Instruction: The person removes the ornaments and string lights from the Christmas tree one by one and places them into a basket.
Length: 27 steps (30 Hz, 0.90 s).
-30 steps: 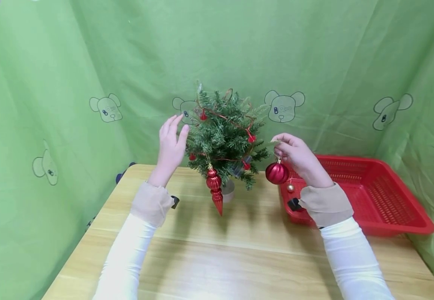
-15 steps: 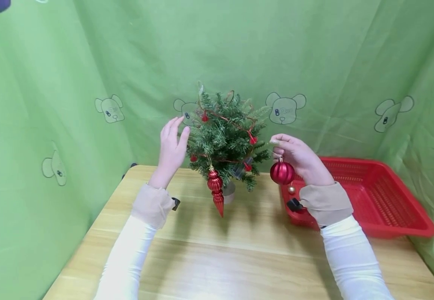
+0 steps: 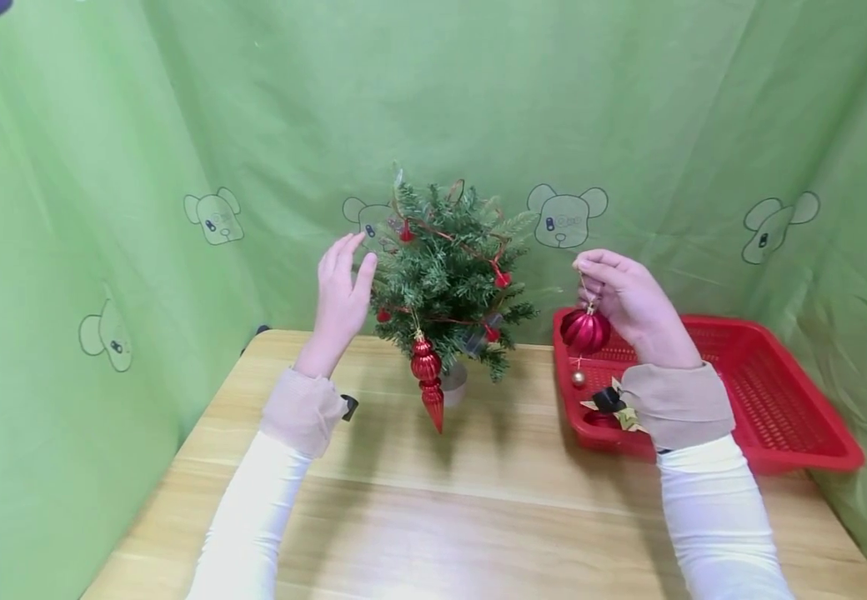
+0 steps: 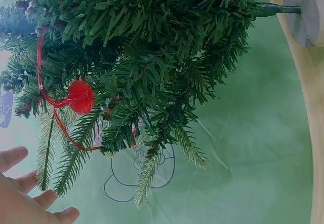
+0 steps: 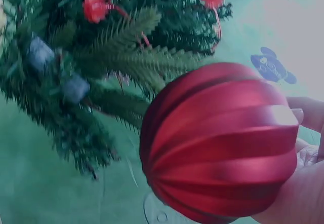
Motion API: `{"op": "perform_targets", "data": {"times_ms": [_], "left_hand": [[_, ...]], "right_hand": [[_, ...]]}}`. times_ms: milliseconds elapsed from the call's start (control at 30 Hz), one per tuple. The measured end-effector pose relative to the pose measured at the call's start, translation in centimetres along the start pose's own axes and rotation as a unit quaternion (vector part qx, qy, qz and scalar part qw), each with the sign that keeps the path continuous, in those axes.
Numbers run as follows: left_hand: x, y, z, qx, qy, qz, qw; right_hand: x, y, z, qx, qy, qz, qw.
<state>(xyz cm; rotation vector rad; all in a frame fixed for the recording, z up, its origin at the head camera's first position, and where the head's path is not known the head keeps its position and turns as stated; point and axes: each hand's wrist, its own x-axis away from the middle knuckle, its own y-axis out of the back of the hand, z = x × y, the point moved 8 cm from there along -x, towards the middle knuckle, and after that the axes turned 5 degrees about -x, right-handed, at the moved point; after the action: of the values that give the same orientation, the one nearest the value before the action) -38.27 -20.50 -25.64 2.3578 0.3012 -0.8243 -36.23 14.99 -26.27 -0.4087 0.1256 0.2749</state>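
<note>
A small artificial Christmas tree (image 3: 444, 267) stands on the table, strung with a red wire carrying red bell-like lights (image 4: 81, 97). From a front branch hangs a shiny red finial ornament (image 3: 427, 375). My right hand (image 3: 632, 304) pinches the gold loop of a ribbed red Christmas ball (image 3: 586, 331), which dangles below the fingers, to the right of the tree. In the right wrist view the ball (image 5: 223, 143) covers much of the branches behind. My left hand (image 3: 343, 287) is raised at the tree's left side, fingers relaxed and holding nothing, fingertips beside the outer needles (image 4: 48, 153).
A red plastic basket (image 3: 771, 392) sits at the table's right. In its near left corner lie gold star ornaments (image 3: 628, 419) and a small gold bead (image 3: 578, 378). Green cloth (image 3: 298, 108) with cartoon bear heads hangs behind and at both sides of the wooden table (image 3: 403, 517).
My right hand has moved right and slightly up, away from the tree, with the red ball hanging from it. The star ornaments in the basket have come into sight. My left hand stays put.
</note>
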Motion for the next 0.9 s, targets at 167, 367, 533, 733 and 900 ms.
{"op": "perform_targets", "data": {"times_ms": [167, 367, 533, 733, 900], "left_hand": [[0.1, 0.0, 0.1, -0.003, 0.002, 0.001, 1.0], [0.2, 0.1, 0.1, -0.006, 0.002, 0.004, 1.0], [0.3, 0.0, 0.1, -0.003, 0.002, 0.005, 1.0], [0.3, -0.1, 0.1, -0.001, 0.004, 0.004, 1.0], [0.3, -0.1, 0.1, -0.001, 0.005, 0.004, 1.0]], "right_hand": [[0.2, 1.7, 0.4, 0.005, 0.027, -0.034, 0.9991], [0.8, 4.1, 0.7, 0.006, 0.045, -0.069, 0.9966], [1.5, 6.4, 0.6, 0.087, 0.036, -0.107, 0.9897], [1.9, 9.0, -0.6, 0.25, -0.011, -0.108, 0.9621], [1.5, 10.4, -2.5, 0.397, -0.067, -0.071, 0.9125]]}}
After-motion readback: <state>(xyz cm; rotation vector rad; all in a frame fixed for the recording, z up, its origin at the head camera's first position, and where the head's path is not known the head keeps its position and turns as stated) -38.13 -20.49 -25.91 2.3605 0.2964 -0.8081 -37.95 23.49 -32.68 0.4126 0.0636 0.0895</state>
